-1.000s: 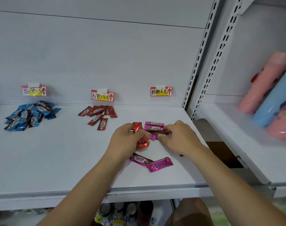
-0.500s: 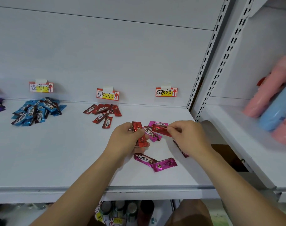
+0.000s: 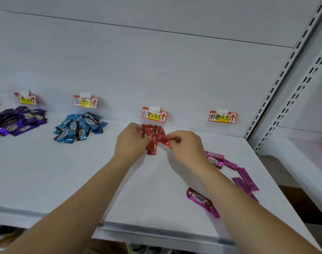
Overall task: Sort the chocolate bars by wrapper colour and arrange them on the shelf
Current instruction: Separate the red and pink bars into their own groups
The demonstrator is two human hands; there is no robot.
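A cluster of red bars (image 3: 153,137) lies at the back of the white shelf (image 3: 46,180), directly below the red price tag (image 3: 154,114), with both of a person's hands closed in on it. The left hand (image 3: 131,142) reaches in from the left, fingers curled over the pile's left edge and gripping the red wrappers; its forearm stretches diagonally back toward the shelf's front lip. The right hand (image 3: 186,146) comes in from the right, thumb and fingertips pinching the crimped end of 1 red wrapper at the pile's right edge, wrist bent slightly down. The 2 hands sit close together with the red bars between them.

Behind the right forearm, pink bars (image 3: 230,167) lie scattered toward the shelf's right end, well forward of the pink price tag (image 3: 223,117); 1 of them, with "Choco" readable, rests near the front edge beside the arm. To the left, a heap of blue bars (image 3: 79,128) sits under the blue price tag (image 3: 85,101), and farther left a heap of purple bars (image 3: 18,121) lies beneath another tag (image 3: 25,98) whose writing is too blurred to read.
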